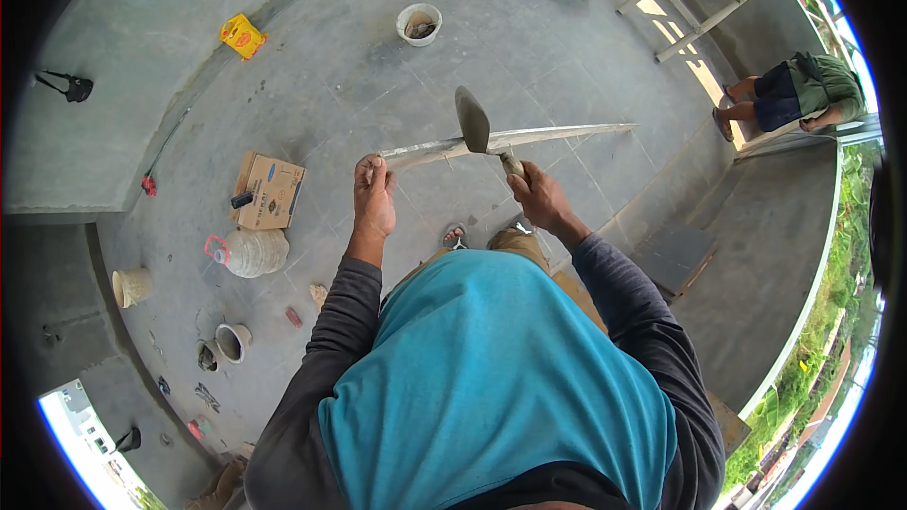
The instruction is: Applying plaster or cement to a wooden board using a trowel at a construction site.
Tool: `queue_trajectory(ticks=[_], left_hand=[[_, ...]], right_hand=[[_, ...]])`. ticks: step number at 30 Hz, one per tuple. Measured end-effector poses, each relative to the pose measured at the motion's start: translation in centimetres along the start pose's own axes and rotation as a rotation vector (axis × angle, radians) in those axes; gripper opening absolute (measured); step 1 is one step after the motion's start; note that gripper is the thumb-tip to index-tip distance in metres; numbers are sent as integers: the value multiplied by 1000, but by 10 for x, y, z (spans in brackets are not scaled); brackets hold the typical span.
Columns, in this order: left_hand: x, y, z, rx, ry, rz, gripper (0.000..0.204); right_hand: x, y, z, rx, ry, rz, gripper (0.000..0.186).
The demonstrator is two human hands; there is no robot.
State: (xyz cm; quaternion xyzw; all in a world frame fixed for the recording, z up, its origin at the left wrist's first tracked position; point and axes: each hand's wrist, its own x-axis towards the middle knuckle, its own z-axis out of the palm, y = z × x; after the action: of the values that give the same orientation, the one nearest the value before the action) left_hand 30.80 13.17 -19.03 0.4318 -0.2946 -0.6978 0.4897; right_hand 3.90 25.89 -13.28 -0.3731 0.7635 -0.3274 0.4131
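My left hand (375, 200) is closed on the near left end of a long, narrow straightedge (557, 133), its thumb on top. The straightedge stretches away to the right, pale and smeared with grey along its edge. In my right hand (540, 200) is a trowel (473, 121), gripped by its handle. The trowel's leaf-shaped grey blade points up and left, over the middle of the straightedge; whether it touches cannot be told. Below my hands, my feet stand on the grey tiled floor.
A cardboard box (269, 191) and a large clear bottle (255, 253) stand at left. Buckets sit farther off (419, 25) and at lower left (232, 342). A yellow bag (243, 36) leans near the wall. At far right, a person (794, 94) bends near a wooden ladder (715, 21).
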Motion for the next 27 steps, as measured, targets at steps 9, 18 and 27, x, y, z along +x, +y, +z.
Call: queue_trajectory(ticks=[9, 18, 27], left_hand=[[1, 1, 0, 8, -20, -4, 20], [1, 1, -4, 32, -22, -47, 21], [-5, 2, 1, 32, -7, -34, 20]], right_hand=[[5, 4, 0, -56, -54, -5, 44], [1, -1, 3, 73, 51, -31, 42], [8, 8, -2, -225, -10, -111, 45]])
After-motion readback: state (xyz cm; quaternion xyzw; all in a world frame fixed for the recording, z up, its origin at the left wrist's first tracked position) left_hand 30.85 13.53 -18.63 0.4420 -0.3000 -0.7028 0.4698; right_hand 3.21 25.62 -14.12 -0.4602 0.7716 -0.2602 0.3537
